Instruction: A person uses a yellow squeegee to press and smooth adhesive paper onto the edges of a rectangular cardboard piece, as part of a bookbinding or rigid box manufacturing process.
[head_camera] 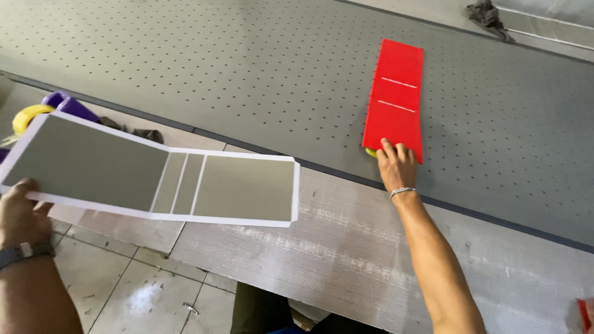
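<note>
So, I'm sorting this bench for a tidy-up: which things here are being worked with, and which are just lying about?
In hand:
- flat grey board cover with white edges, held by left hand
- red folded card strip, pressed by right hand

Lying about:
- purple and yellow plastic tool
- dark crumpled rag
- grey perforated table

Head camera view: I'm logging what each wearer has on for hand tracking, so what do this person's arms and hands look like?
Both forearms are bare, with no sleeves or gloves. The left hand has a dark band with a small pale buckle or face at the wrist. The right hand has a thin silvery chain bracelet at the wrist.
</note>
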